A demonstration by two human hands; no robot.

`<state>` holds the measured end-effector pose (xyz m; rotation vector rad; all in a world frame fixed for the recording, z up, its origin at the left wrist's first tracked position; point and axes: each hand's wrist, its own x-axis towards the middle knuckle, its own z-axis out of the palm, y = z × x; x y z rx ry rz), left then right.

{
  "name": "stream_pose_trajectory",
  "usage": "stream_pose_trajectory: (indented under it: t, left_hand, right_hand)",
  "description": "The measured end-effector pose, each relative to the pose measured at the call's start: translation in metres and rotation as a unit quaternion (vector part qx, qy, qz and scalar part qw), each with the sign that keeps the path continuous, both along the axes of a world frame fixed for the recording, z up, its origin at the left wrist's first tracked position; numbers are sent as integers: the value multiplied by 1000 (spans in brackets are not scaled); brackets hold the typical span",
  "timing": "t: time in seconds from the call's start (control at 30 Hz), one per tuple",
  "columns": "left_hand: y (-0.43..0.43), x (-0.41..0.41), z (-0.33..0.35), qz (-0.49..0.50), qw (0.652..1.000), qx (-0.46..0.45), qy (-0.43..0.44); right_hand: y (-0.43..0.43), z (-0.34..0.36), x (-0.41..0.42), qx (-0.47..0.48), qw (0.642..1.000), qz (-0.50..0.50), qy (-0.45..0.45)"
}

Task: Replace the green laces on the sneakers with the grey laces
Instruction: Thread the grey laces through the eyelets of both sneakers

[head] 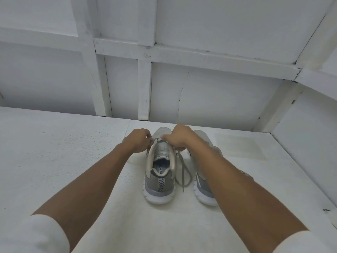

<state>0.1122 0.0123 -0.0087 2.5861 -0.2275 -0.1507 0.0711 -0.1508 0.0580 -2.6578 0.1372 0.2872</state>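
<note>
On the white table (73, 161) stood two grey shoes, the left sneaker (160, 181) and the right sneaker (203, 195), side by side.
Two hands met over the left sneaker: the left hand (137, 141) and right hand (179, 136) each had curled fingers pinching one grey lace (183, 170), whose loose loop lay between the shoes.

The left hand (137, 140) and right hand (179, 137) pinch the grey lace (182, 170) over the left sneaker (159, 179).

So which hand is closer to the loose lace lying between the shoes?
Right. The right hand is at the top end of the lace; the left hand is across the left shoe from it.
</note>
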Motion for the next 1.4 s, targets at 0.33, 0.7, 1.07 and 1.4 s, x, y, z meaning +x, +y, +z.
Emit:
stream_pose_trajectory:
  t: [0.33,0.7,1.07,1.4]
  left_hand:
    - [33,12,34,54,997,-39,-36]
    - [43,14,49,49,999,-17,17]
    - [-10,7,61,-41,992,-116,12]
    - [-42,2,36,-48,990,-118,58]
  right_hand:
    - [-8,-27,-5,88,994,-70,-5]
    - [-13,-29,-7,203,971,-128,21]
    - [-15,-38,-7,388,894,-214,69]
    - [-13,-41,-14,422,867,-256,61]
